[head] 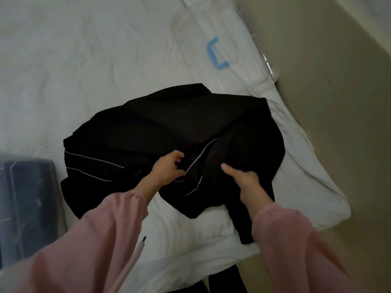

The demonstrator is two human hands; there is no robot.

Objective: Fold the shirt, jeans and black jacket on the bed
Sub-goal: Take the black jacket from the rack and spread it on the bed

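A black jacket [169, 127] with white piping lies partly folded and still rumpled on the white bed [63, 60]. The left hand [167, 168] pinches its fabric in a narrow grip. The right hand [247, 178] rests on it, too blurred to tell its grip. Folding looks unfinished, and no shirt or jeans can be seen.

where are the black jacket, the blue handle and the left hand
black jacket [169, 123] head view, flat upper panel
blue handle [212, 57] head view, its long bar
left hand [167, 168] head view, back of hand
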